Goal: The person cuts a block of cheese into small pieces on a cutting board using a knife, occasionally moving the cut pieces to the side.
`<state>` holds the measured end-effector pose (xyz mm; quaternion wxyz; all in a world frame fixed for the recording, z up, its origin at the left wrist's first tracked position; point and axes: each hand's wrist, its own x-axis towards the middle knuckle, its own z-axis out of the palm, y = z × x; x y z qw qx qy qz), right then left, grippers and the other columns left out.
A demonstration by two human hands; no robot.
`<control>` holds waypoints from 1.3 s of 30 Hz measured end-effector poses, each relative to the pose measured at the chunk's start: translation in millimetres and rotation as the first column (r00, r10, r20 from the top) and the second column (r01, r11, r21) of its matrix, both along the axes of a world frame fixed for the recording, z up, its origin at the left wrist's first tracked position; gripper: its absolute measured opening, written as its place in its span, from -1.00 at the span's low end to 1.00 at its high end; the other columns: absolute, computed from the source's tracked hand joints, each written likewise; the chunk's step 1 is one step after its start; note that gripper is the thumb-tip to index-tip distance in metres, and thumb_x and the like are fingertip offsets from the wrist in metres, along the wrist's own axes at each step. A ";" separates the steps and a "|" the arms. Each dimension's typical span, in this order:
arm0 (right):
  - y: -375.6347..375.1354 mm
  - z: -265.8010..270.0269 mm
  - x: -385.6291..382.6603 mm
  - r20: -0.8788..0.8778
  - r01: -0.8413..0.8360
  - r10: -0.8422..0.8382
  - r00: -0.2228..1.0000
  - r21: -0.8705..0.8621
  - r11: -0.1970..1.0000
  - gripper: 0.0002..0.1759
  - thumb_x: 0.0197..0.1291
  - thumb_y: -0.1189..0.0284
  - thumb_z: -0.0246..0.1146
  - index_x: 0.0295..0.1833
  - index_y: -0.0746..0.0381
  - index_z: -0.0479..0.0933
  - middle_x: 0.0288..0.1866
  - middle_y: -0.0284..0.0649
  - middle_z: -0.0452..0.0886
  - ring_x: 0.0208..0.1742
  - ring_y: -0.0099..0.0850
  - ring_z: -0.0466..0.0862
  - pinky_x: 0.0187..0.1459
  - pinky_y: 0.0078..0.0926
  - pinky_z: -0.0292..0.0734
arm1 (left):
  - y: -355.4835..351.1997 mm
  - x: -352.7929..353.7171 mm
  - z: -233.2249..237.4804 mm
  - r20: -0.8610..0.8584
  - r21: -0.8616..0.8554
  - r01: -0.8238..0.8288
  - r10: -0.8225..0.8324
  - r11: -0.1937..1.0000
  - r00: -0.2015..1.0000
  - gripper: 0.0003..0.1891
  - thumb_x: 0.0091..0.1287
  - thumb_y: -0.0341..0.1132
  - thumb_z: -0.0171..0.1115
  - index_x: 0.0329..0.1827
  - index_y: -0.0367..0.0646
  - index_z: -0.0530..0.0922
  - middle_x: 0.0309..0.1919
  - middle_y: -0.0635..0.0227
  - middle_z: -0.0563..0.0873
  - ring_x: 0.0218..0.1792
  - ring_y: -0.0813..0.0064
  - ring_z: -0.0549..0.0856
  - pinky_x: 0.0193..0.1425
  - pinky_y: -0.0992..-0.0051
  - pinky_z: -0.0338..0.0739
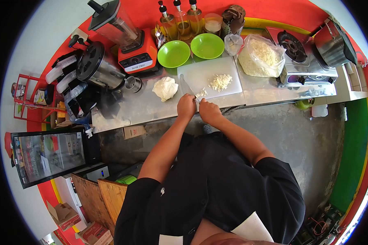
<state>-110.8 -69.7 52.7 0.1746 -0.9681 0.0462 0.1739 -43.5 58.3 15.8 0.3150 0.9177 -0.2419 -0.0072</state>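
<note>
Head view: at a metal counter (145,107) below a red wall (274,13), right hand (210,111) clasps a knife (186,86); left hand (187,106), grip unclear.

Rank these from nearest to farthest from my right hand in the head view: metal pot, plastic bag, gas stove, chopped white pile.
From your right hand:
1. Chopped white pile, just ahead on the cutting board.
2. Plastic bag, ahead and right, past the board.
3. Gas stove, farther right.
4. Metal pot, farthest right.
</note>
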 end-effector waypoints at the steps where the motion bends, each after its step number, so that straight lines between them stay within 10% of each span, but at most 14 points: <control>1: -0.6 -5.8 -0.8 0.004 0.010 -0.011 1.000 0.023 1.000 -0.73 0.28 0.54 0.20 0.03 0.42 0.38 -0.20 0.16 0.75 -0.12 0.02 0.81 -0.09 -0.14 0.73 | -0.6 0.4 -0.3 -0.005 0.003 -0.012 0.012 1.000 1.000 -0.88 0.21 -0.47 0.25 -0.27 -0.22 0.74 -0.26 0.00 0.72 -0.15 -0.05 0.70 -0.02 0.09 0.57; 17: 0.6 -12.8 5.3 0.076 -0.024 0.029 0.997 -0.075 0.997 -0.73 0.28 0.47 0.23 0.00 0.38 0.39 -0.24 0.09 0.76 -0.18 -0.05 0.83 -0.17 -0.19 0.74 | 2.4 29.3 -9.2 -0.356 -0.136 -0.074 0.021 0.988 0.934 -0.93 0.16 -0.52 0.40 -0.31 -0.31 0.75 -0.40 0.11 0.82 -0.35 0.32 0.83 -0.20 0.40 0.65; 32: 3.2 -2.6 -0.1 0.056 -0.043 0.047 0.997 -0.068 0.997 -0.75 0.26 0.49 0.23 -0.03 0.36 0.39 -0.25 0.07 0.76 -0.17 -0.07 0.83 -0.16 -0.21 0.74 | -0.6 4.8 -7.6 -0.107 -0.138 -0.115 0.101 0.984 0.989 -0.88 0.29 -0.40 0.27 -0.34 -0.27 0.68 -0.38 -0.03 0.71 -0.25 -0.14 0.68 -0.15 0.04 0.56; 39: 1.6 -3.9 6.4 0.070 -0.079 0.085 0.994 -0.082 0.993 -0.72 0.24 0.48 0.27 -0.02 0.37 0.38 -0.23 0.07 0.76 -0.16 -0.07 0.83 -0.17 -0.22 0.75 | 2.7 -13.4 -6.4 0.081 -0.165 0.002 0.011 0.986 0.997 -0.89 0.28 -0.46 0.25 -0.26 -0.32 0.70 -0.27 0.00 0.70 -0.18 -0.03 0.68 -0.05 0.11 0.56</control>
